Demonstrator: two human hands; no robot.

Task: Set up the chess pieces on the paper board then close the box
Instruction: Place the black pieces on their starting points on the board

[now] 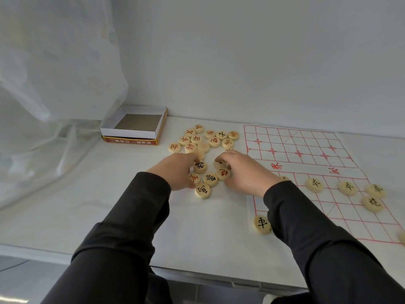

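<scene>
Pinching one chess piece (219, 164) in its grip, your right hand (245, 170) curls over the loose pile (214, 141). Your left hand (177, 172) curls beside it; I cannot tell its grip. Placed pieces (314, 184) sit on the paper board (306, 141) by the bench's (131, 205) right edge, and the open box (129, 133) is by the far edge.

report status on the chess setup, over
Left hand on a black-marked piece, grip unclear; right hand pinching a second piece. Few pieces on paper board, most in loose pile beside it. Box open. Nothing blocking.
</scene>
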